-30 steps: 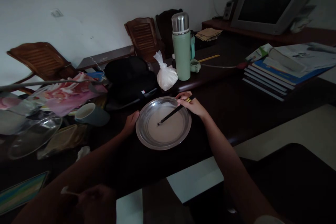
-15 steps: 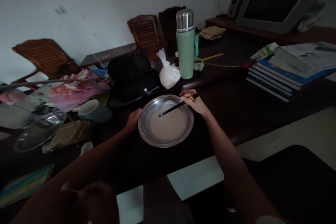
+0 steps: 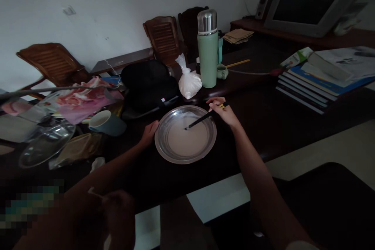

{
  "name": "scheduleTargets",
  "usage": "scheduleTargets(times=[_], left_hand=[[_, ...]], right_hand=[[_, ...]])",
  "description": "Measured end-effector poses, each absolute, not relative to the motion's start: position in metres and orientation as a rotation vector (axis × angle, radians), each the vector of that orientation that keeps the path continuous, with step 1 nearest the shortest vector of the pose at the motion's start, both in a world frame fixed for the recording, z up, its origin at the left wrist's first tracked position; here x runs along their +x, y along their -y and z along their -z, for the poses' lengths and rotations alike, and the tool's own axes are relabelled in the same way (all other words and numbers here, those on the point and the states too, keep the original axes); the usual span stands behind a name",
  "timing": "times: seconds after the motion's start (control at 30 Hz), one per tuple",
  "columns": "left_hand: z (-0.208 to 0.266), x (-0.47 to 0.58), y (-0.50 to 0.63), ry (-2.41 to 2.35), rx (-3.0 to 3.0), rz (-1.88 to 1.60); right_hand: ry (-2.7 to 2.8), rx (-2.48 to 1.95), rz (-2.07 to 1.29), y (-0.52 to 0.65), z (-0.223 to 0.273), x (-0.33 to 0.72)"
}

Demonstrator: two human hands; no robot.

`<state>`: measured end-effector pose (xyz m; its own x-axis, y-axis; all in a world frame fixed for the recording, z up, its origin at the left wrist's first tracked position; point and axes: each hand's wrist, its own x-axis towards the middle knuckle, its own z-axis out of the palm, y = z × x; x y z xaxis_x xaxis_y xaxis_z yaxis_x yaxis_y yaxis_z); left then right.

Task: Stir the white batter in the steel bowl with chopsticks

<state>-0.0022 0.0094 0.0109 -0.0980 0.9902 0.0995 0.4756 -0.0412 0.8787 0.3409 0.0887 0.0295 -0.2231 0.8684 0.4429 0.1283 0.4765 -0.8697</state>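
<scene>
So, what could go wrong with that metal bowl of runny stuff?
The pale liquid might slop over the rim if the metal bowl gets tilted; the left hand is at its side, and the black bag sits close behind.

The dark utensil could slip in, since the right hand has its fingers only near the upper end.

Another person's hand is near the left forearm, so a bump might jolt the bowl.

A black utensil (image 3: 202, 119) banded in gold shows against a silver bowl (image 3: 184, 161) of pinkish-beige liquid (image 3: 187, 140) near the front edge of a dark-brown table (image 3: 269, 133). Toward the far edge, a pale-green flask (image 3: 208, 60) wears a silver cap (image 3: 207, 21) beside a milky-white bag (image 3: 190, 84); on the left side, a blue-grey mug (image 3: 111, 125) neighbours pink-and-white packaging (image 3: 77, 103).
</scene>
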Motion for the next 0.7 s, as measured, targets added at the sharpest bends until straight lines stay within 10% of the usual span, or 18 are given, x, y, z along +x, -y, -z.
scheduleTargets(times=[0.7], left_hand=[[-0.012, -0.002, -0.009, -1.630, 1.596, -1.073]], right_hand=[[1.749, -0.834, -0.860, -0.088, -0.029, 0.333]])
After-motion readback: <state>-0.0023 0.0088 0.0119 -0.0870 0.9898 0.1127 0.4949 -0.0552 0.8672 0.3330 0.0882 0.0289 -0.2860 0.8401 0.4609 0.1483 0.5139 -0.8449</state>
